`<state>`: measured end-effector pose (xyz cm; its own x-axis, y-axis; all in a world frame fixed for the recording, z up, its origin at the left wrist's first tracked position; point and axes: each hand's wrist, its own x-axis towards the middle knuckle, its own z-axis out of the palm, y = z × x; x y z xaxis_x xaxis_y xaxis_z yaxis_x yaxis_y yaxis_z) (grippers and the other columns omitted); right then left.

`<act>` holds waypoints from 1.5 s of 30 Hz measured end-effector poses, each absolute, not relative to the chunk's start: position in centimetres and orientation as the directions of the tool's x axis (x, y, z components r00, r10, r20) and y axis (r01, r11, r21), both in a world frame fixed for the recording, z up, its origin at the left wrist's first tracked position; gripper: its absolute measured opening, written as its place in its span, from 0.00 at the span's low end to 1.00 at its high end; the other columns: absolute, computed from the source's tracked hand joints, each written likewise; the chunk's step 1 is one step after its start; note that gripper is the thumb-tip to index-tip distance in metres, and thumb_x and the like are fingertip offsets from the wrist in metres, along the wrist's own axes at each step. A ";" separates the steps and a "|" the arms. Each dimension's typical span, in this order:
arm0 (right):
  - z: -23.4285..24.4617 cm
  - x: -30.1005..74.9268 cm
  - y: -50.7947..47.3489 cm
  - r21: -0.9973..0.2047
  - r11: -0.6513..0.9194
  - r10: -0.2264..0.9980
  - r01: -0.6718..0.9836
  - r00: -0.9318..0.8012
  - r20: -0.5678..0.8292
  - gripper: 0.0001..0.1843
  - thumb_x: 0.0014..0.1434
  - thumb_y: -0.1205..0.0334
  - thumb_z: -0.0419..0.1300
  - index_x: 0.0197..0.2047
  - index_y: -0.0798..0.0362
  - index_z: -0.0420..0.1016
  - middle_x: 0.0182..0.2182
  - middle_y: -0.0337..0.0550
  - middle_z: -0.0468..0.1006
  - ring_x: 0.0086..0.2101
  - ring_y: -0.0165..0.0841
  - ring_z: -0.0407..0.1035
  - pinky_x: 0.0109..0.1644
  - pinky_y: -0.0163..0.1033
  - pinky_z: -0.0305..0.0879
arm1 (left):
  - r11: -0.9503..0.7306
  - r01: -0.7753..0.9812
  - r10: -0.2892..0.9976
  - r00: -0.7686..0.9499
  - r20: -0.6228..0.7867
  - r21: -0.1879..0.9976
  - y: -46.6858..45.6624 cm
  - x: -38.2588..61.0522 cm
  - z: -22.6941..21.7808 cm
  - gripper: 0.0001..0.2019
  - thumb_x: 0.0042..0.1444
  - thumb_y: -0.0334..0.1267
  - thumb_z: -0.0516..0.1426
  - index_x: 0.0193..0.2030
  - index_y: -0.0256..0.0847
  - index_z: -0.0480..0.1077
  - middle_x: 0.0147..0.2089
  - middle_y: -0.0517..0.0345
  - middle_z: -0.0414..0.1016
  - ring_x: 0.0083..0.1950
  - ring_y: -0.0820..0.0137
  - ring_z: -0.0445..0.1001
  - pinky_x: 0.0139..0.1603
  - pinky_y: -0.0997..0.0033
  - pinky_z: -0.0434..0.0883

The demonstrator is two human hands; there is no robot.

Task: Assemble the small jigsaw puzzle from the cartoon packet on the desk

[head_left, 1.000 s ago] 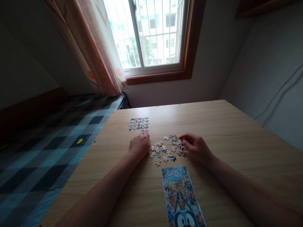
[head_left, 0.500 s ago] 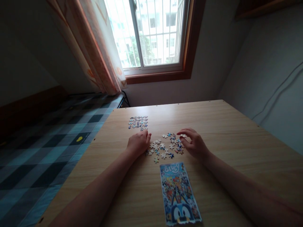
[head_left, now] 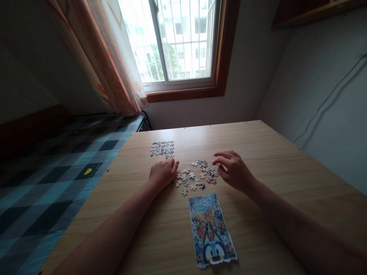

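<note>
A loose pile of small jigsaw puzzle pieces (head_left: pixel 193 186), some pale and some printed, lies on the wooden table between my hands. My left hand (head_left: pixel 163 172) rests at the pile's left side with its fingers curled in; whatever they may hold is hidden. At the right side of the pile my right hand (head_left: pixel 233 170) hovers with thumb and fingers apart. A pale piece shows dimly behind those fingertips, and none is clearly gripped. Beyond my left hand, several pieces lie in rows as a spaced block (head_left: pixel 162 148).
Nearest me on the table (head_left: pixel 258 233) lies a torn-edged picture card (head_left: pixel 212 233) reading "Bluey". A bed with a checked cover (head_left: pixel 71 179) adjoins on the left. A curtain (head_left: pixel 114 76) and barred window (head_left: pixel 186 42) stand behind the table; a cable (head_left: pixel 323 101) runs along the right wall.
The whole view has shifted slightly. My right hand's fingers have spread and lifted from the pale puzzle piece near their tips. My left hand keeps its place beside the pile.
</note>
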<state>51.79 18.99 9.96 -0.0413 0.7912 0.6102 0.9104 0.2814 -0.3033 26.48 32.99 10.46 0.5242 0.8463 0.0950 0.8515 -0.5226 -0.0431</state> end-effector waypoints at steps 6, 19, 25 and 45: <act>10.8 51.2 18.4 -0.225 0.416 0.808 0.881 -0.244 0.537 0.11 0.59 0.70 0.59 0.40 0.48 0.80 0.42 0.42 0.79 0.44 0.38 0.68 0.52 0.46 0.63 | -0.525 0.850 0.846 0.527 0.086 -0.039 33.1 26.5 10.5 0.23 0.69 0.51 0.40 0.39 0.43 0.71 0.39 0.51 0.79 0.37 0.62 0.76 0.34 0.68 0.61; 10.5 51.4 18.3 -0.167 0.437 0.819 0.884 -0.315 0.479 0.09 0.62 0.67 0.60 0.39 0.47 0.81 0.47 0.41 0.78 0.48 0.38 0.68 0.54 0.47 0.62 | -0.556 0.831 0.826 0.555 0.101 -0.021 33.3 26.4 10.6 0.22 0.67 0.52 0.43 0.36 0.43 0.72 0.37 0.51 0.79 0.36 0.61 0.75 0.31 0.68 0.60; 10.7 52.7 18.6 -0.189 0.333 0.809 0.924 -0.177 0.560 0.11 0.60 0.71 0.59 0.41 0.48 0.81 0.43 0.43 0.80 0.46 0.38 0.69 0.53 0.47 0.63 | -0.566 0.824 0.817 0.564 0.115 -0.022 33.4 26.4 10.4 0.21 0.67 0.51 0.44 0.35 0.43 0.72 0.37 0.49 0.79 0.37 0.60 0.76 0.32 0.67 0.62; 8.2 47.8 18.4 -0.276 0.540 0.816 0.795 -0.414 0.404 0.08 0.65 0.57 0.60 0.46 0.43 0.79 0.52 0.42 0.79 0.61 0.45 0.63 0.66 0.64 0.45 | -0.601 0.799 0.799 0.601 0.018 -0.035 32.2 26.7 11.2 0.19 0.66 0.48 0.46 0.39 0.42 0.74 0.42 0.47 0.80 0.41 0.61 0.77 0.38 0.65 0.66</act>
